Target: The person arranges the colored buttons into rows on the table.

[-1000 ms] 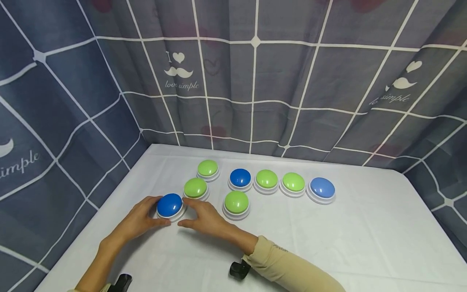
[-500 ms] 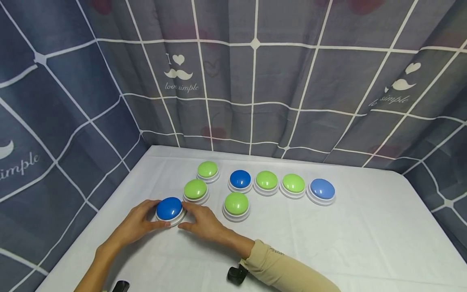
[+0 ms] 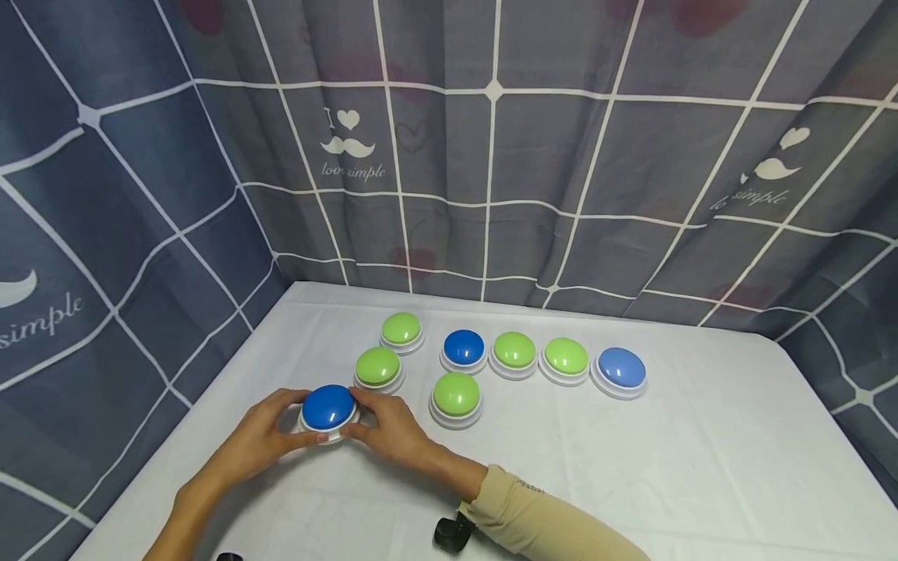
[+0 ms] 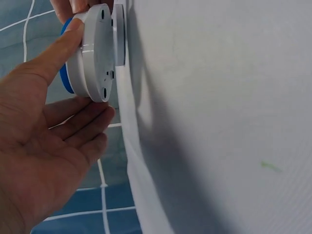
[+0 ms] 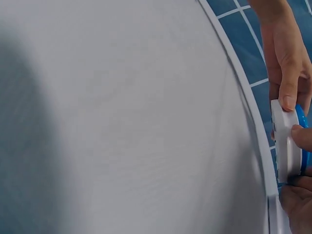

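Note:
Between my two hands is a round push button (image 3: pixel 328 407) with a blue dome and white base, held a little above the table. My left hand (image 3: pixel 261 436) grips its left side, thumb on the near rim. On its right side, the fingers and thumb of my right hand (image 3: pixel 394 430) hold the base. The left wrist view shows the button's flat white underside (image 4: pixel 101 56) with small holes. A green push button (image 3: pixel 377 366) sits just beyond, and another green button (image 3: pixel 456 394) stands right of my right hand.
Farther back on the white-covered table (image 3: pixel 673 467) stand a green button (image 3: pixel 401 328), a row with a dark blue button (image 3: pixel 464 347), two green buttons (image 3: pixel 514 351), and a lighter blue button (image 3: pixel 621 368). A grey gridded curtain (image 3: pixel 449 156) surrounds the table's back and sides.
Earlier the blue button rested on the table with my right thumb off its base. Now both hands grip it, and it has risen slightly and come a little nearer.

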A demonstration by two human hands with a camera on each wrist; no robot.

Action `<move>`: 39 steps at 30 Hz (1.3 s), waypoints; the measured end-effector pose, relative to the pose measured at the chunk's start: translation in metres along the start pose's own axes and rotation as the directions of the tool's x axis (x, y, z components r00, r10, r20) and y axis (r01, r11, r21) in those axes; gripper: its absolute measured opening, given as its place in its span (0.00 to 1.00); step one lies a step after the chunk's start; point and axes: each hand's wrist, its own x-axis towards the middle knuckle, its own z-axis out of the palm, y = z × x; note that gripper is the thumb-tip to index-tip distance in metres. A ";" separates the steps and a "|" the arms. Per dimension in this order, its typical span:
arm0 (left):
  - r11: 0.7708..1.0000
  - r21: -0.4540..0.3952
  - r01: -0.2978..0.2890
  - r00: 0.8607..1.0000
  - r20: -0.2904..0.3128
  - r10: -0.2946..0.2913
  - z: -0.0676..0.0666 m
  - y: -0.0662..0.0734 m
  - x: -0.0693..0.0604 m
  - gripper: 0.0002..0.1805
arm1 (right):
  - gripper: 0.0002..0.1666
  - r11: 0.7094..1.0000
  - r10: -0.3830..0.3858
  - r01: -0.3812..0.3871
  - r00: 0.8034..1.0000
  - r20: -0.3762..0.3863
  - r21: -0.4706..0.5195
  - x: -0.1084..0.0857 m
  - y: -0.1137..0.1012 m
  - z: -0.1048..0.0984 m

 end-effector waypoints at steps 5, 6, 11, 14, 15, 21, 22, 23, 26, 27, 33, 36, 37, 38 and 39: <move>1.000 -0.003 0.005 1.000 -0.027 -0.005 -0.007 0.009 -0.003 0.38 | 0.35 0.998 -0.011 0.013 0.999 -0.045 0.057 0.002 -0.006 -0.003; 1.000 -0.001 -0.002 0.999 -0.034 0.002 -0.008 0.011 -0.003 0.38 | 0.35 0.997 -0.012 0.015 0.999 -0.049 0.070 0.002 -0.007 -0.004; 1.000 -0.005 -0.030 0.998 -0.062 0.029 -0.014 0.019 -0.004 0.37 | 0.35 0.991 -0.040 0.047 0.997 -0.059 0.124 0.004 -0.012 -0.013; 0.998 -0.007 -0.059 0.995 -0.082 0.058 -0.017 0.025 -0.002 0.36 | 0.36 0.990 -0.066 0.073 0.996 -0.061 0.124 0.006 -0.014 -0.021; 0.998 -0.012 -0.068 0.994 -0.089 0.066 -0.017 0.027 -0.002 0.36 | 0.36 0.989 -0.075 0.082 0.995 -0.060 0.124 0.006 -0.014 -0.024; 0.992 -0.003 -0.123 0.983 -0.134 0.122 -0.021 0.042 0.005 0.36 | 0.37 0.979 -0.102 0.111 0.993 -0.060 0.172 0.006 -0.018 -0.042; 0.991 0.003 -0.136 0.981 -0.143 0.135 -0.021 0.045 0.006 0.36 | 0.37 0.976 -0.103 0.113 0.993 -0.062 0.188 0.005 -0.018 -0.045; 0.989 0.008 -0.146 0.978 -0.150 0.146 -0.022 0.047 0.008 0.36 | 0.37 0.973 -0.101 0.112 0.993 -0.065 0.203 0.005 -0.019 -0.048; 0.986 0.008 -0.168 0.972 -0.166 0.167 -0.022 0.055 0.014 0.37 | 0.38 0.967 -0.096 0.112 0.992 -0.079 0.228 0.002 -0.020 -0.058; 0.985 0.007 -0.173 0.970 -0.169 0.172 -0.021 0.058 0.016 0.37 | 0.38 0.966 -0.097 0.114 0.992 -0.083 0.232 0.002 -0.020 -0.061; 0.979 -0.023 -0.202 0.967 -0.164 0.196 -0.016 0.073 0.028 0.39 | 0.40 0.963 -0.129 0.153 0.985 -0.117 0.223 -0.003 -0.016 -0.080; 0.975 -0.044 -0.218 0.966 -0.150 0.209 -0.010 0.080 0.035 0.40 | 0.40 0.963 -0.130 0.158 0.982 -0.137 0.219 -0.009 -0.011 -0.090; 0.973 -0.047 -0.225 0.965 -0.146 0.216 -0.008 0.083 0.037 0.40 | 0.40 0.962 -0.131 0.161 0.981 -0.145 0.219 -0.011 -0.009 -0.093; 0.972 -0.053 -0.231 0.965 -0.142 0.221 -0.006 0.085 0.039 0.40 | 0.40 0.963 -0.131 0.162 0.980 -0.151 0.217 -0.013 -0.008 -0.096; 0.970 -0.056 -0.238 0.964 -0.140 0.228 -0.003 0.088 0.042 0.40 | 0.40 0.962 -0.133 0.165 0.979 -0.158 0.216 -0.014 -0.006 -0.099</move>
